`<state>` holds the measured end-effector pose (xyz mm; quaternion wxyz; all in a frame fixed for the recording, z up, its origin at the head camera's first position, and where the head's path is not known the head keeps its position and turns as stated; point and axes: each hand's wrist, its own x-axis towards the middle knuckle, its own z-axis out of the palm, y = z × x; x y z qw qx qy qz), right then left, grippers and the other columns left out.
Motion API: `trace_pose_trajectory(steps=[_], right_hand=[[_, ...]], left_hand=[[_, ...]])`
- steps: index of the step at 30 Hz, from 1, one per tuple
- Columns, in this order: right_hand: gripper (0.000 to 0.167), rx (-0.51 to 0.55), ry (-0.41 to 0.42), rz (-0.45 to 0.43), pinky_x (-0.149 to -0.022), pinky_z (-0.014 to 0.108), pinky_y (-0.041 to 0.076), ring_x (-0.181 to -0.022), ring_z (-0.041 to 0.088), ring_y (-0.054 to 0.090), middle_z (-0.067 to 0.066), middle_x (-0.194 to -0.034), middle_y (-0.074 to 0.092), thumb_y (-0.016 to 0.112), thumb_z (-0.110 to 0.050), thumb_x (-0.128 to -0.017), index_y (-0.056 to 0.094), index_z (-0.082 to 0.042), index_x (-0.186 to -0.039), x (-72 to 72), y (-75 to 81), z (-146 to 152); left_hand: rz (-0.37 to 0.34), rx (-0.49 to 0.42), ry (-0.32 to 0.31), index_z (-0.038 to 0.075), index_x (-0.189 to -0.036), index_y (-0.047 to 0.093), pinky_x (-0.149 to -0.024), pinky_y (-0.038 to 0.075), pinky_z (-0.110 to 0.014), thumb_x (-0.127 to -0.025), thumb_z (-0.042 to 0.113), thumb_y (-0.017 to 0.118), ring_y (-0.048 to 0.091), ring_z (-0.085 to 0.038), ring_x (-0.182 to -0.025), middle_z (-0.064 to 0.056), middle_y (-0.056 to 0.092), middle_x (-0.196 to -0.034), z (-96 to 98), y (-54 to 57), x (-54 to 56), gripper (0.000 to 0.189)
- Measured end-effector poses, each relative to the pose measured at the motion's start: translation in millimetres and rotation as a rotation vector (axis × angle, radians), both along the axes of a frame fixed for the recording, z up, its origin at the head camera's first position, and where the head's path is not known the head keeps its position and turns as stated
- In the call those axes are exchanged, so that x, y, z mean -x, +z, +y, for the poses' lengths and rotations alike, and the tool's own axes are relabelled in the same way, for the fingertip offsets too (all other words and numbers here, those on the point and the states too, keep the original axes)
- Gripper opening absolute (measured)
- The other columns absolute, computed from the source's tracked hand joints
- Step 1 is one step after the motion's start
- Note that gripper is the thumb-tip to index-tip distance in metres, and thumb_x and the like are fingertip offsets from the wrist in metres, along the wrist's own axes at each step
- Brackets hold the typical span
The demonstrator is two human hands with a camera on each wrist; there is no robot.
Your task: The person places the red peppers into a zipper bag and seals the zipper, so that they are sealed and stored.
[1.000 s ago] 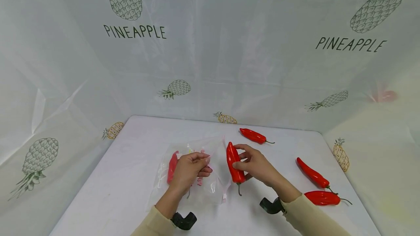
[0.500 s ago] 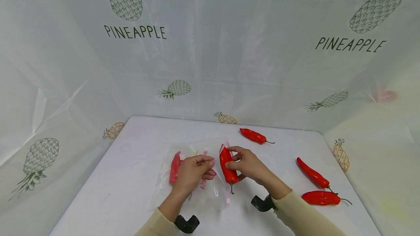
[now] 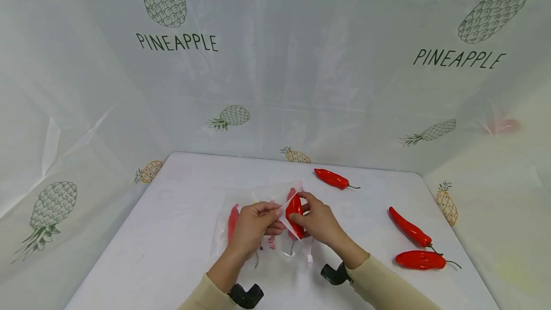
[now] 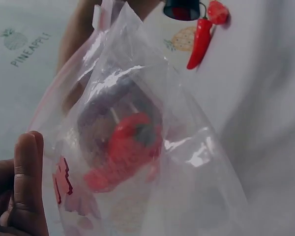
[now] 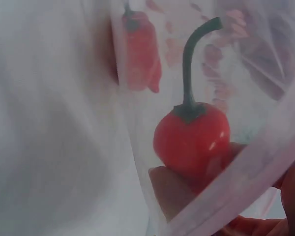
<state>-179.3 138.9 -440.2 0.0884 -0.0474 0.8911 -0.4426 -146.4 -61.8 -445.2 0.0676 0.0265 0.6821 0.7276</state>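
My right hand (image 3: 323,223) grips a red chili pepper (image 3: 295,210) with a green stem, thumb on its near side. Those fingers and the pepper are within the mouth of a clear zip bag (image 4: 191,191), and the right wrist view shows the pepper (image 5: 189,137) through the plastic. My left hand (image 3: 253,226) pinches the bag's upper lip between thumb and fingertips, lifting it away from the lower layer. Deeper in the bag lies another red pepper (image 5: 140,51), partly hidden by my left hand in the head view. Pink print marks the bag.
One loose red pepper (image 3: 331,178) lies near the table's back edge. Two more, a slim pepper (image 3: 411,227) and a fuller pepper (image 3: 421,260), lie at the right beside my sleeve. A pineapple-printed white sheet (image 3: 301,61) surrounds the white table (image 3: 142,243).
My right hand has carried the pepper leftward from beside the bag into its mouth. My left hand has shifted slightly right, and the bag's lip now stands raised over the pepper.
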Motion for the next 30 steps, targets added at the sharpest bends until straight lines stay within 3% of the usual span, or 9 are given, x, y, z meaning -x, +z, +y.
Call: trace_pose_trajectory(steps=[7, 13, 20, 30], right_hand=[[0.076, -0.058, 0.000, 0.026, -0.057, 0.033, 0.064, -0.083, 0.019, 0.068, 0.015, -0.113, 0.071, 0.087, -0.025, -0.086, 0.051, -0.009, -0.151, -0.2, -3.4, -2.2], [0.075, -0.024, 0.005, 0.002, -0.055, 0.033, 0.064, -0.078, 0.022, 0.071, 0.019, -0.121, 0.070, 0.084, -0.027, -0.090, 0.049, -0.009, -0.154, -1.6, -2.5, -4.3], [0.069, -0.022, 0.020, 0.006, -0.057, 0.035, 0.065, -0.089, 0.021, 0.071, 0.021, -0.124, 0.070, 0.081, -0.020, -0.093, 0.050, -0.009, -0.154, -3.7, -1.4, -2.8], [0.060, -0.002, 0.026, 0.087, -0.071, 0.036, 0.067, -0.102, 0.024, 0.072, 0.015, -0.124, 0.072, 0.081, -0.019, -0.094, 0.058, -0.010, -0.148, -2.4, -6.9, 0.2]], left_hand=[[-0.016, -0.032, 0.088, 0.000, -0.119, 0.075, -0.073, 0.066, -0.032, -0.099, 0.018, 0.076, 0.080, -0.026, -0.077, -0.015, 0.079, -0.090, -6.8, 9.3, 0.5, 0.027], [-0.029, -0.065, 0.082, -0.003, -0.119, 0.074, -0.072, 0.067, -0.033, -0.098, 0.016, 0.077, 0.080, -0.030, -0.078, -0.016, 0.079, -0.089, -7.7, 10.0, 0.6, 0.029], [-0.027, -0.076, 0.077, -0.003, -0.117, 0.075, -0.070, 0.067, -0.032, -0.098, 0.015, 0.077, 0.078, -0.021, -0.071, -0.016, 0.078, -0.086, -8.1, 8.2, 1.2, 0.027], [-0.044, -0.083, 0.049, -0.009, -0.122, 0.070, -0.070, 0.066, -0.030, -0.099, 0.015, 0.075, 0.076, -0.015, -0.069, -0.013, 0.078, -0.084, -6.5, 1.7, 3.3, 0.034]])
